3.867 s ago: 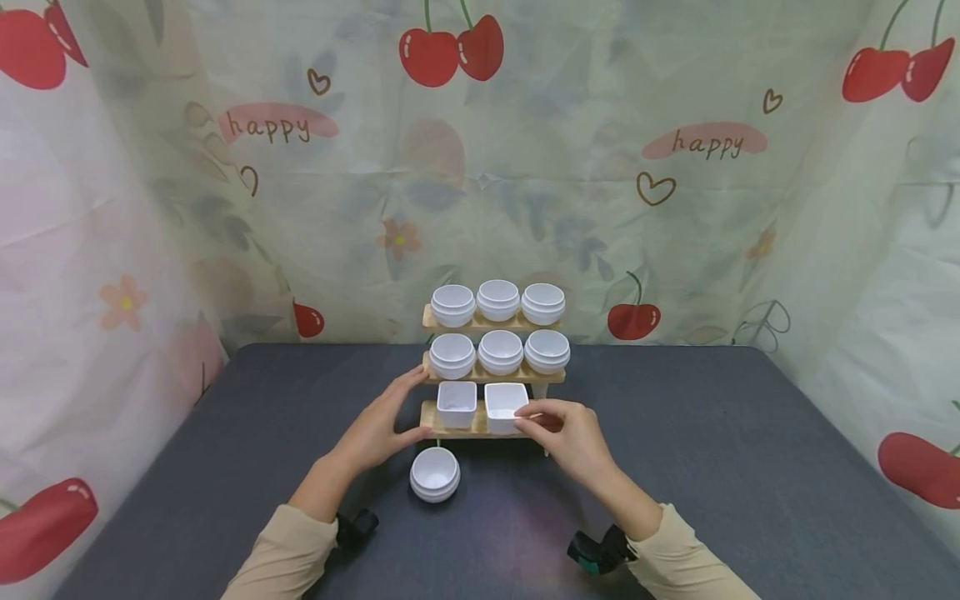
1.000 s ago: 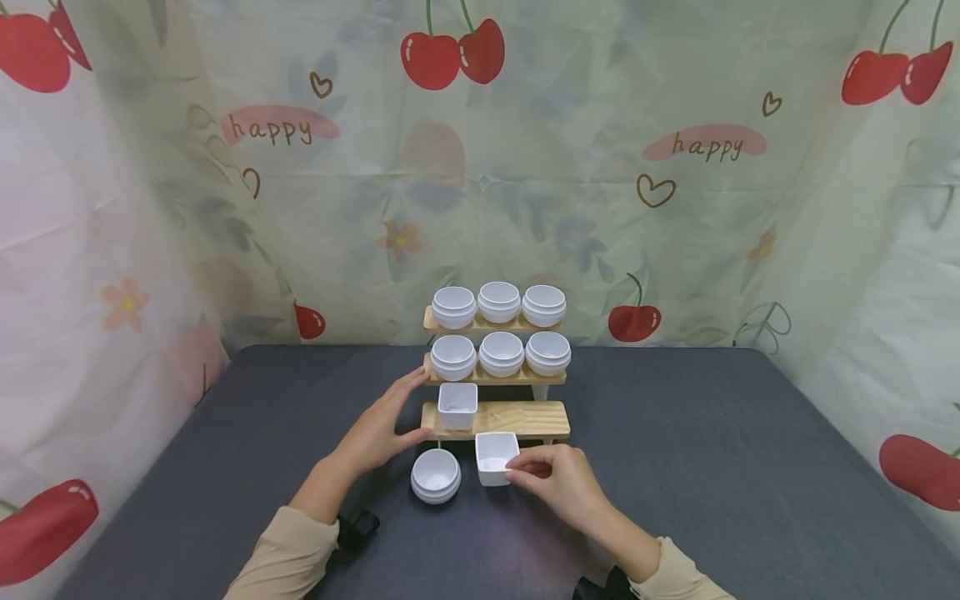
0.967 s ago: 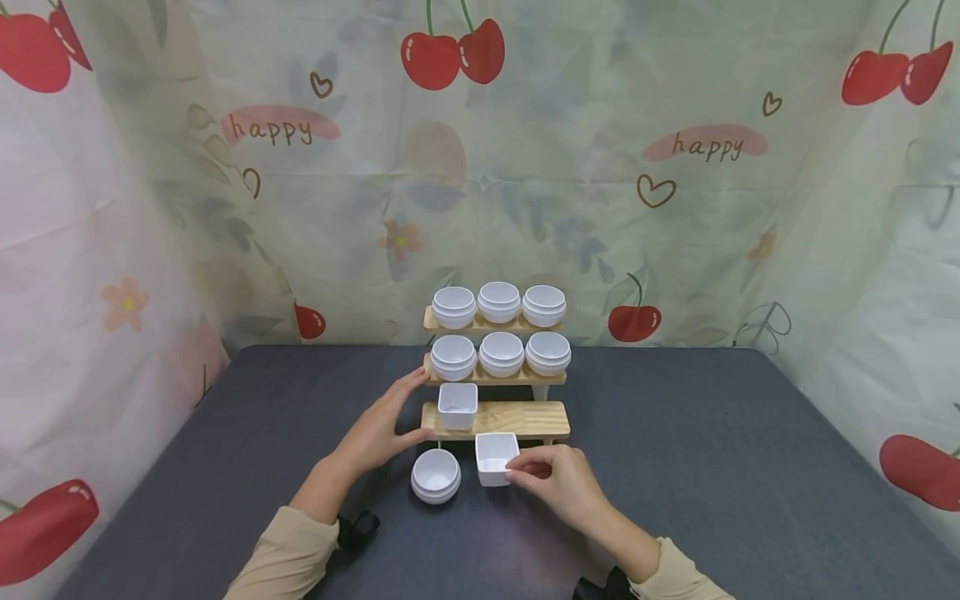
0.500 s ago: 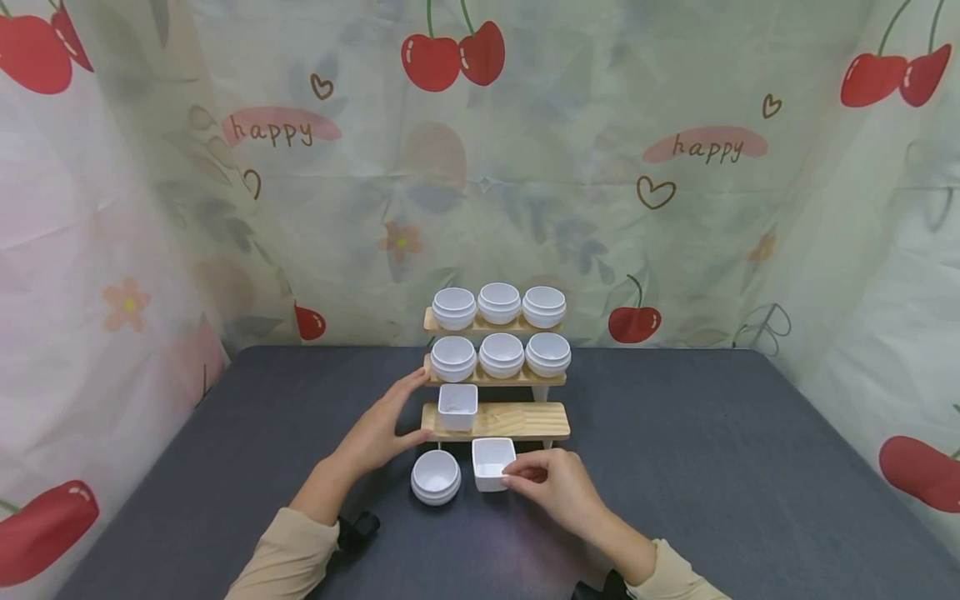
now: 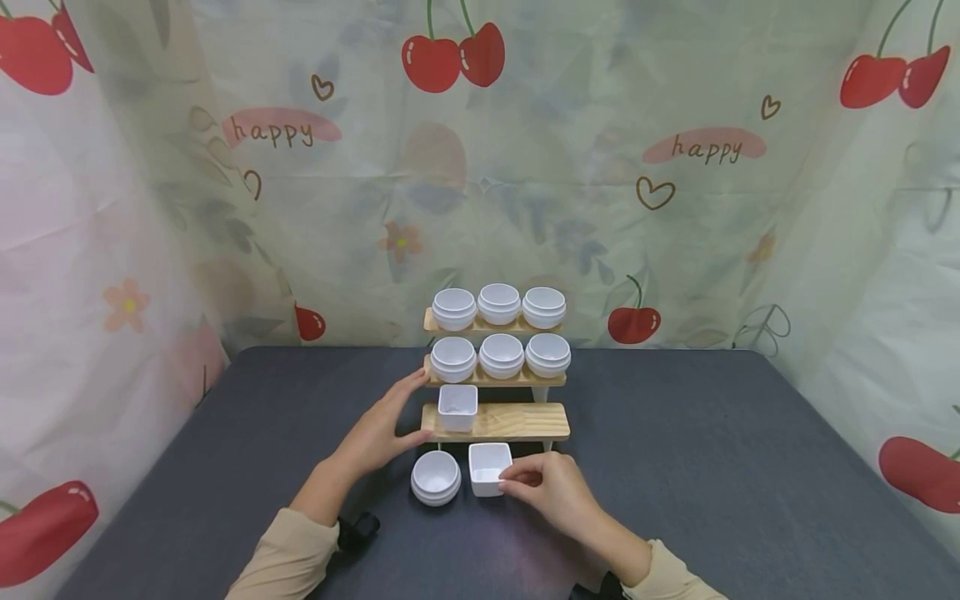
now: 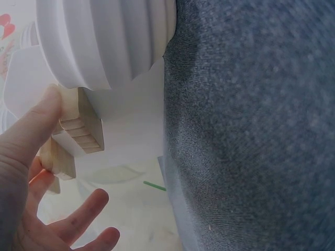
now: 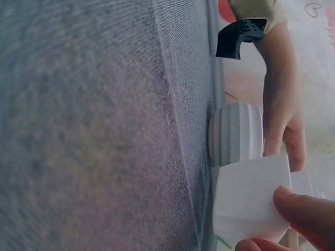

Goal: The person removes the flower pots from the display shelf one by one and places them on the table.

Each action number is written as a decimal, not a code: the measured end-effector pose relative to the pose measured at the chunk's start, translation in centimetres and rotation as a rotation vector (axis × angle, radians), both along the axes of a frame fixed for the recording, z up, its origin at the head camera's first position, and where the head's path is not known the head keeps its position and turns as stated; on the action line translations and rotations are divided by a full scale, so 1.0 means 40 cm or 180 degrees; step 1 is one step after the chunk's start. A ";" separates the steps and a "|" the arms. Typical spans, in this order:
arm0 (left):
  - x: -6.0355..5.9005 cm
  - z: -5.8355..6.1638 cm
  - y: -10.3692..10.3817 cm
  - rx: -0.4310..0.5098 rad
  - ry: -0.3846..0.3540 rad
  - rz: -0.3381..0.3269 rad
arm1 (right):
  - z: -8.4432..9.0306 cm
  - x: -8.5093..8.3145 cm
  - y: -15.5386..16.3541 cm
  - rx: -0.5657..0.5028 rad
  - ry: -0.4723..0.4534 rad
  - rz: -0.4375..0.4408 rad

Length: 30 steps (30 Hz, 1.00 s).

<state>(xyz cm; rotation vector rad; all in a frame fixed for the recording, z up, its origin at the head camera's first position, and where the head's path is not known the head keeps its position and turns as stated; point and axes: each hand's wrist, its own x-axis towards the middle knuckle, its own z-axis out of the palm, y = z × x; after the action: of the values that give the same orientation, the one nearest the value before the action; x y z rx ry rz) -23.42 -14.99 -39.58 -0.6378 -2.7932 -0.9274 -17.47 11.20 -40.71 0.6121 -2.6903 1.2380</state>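
A cherry-printed curtain hangs behind the dark grey cloth-covered table, and a three-tier light wooden step rack stands at the table's middle. From my remote seat I see that the small white square plastic cup has come off the rack's lowest step, where it sat beside its twin about four seconds back, and over the last second it has slid a little leftward. It now sits on the table just beside the white ribbed round bowl, in front of the rack. I judge the unloading of the bottom step half done: one white square cup remains up there.

My right hand pinches the moved cup's right wall between thumb and fingertips. My left hand has not shifted; its straight fingers brace the rack's left end.

The head view gives the whole layout, including six round white bowls on the upper steps. The left wrist view alone shows the thumb pressed flat on the wooden edge. The right wrist view shows the cup's base apparently resting on the cloth, close against the ribbed bowl.
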 end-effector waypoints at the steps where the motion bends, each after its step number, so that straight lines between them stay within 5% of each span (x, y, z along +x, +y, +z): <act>1: 0.000 0.000 0.000 0.0000 -0.0004 0.0002 | -0.001 0.000 0.000 -0.0002 0.0000 0.0006; 30: 0.000 0.000 0.002 -0.0023 -0.0041 0.0021 | -0.015 -0.005 -0.010 0.0036 -0.0045 0.0029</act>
<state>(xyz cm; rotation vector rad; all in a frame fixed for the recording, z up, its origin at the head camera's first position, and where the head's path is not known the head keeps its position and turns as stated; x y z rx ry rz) -23.43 -14.92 -39.59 -0.6255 -2.8093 -0.9241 -17.67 10.82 -41.32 0.6201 -2.7109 1.2349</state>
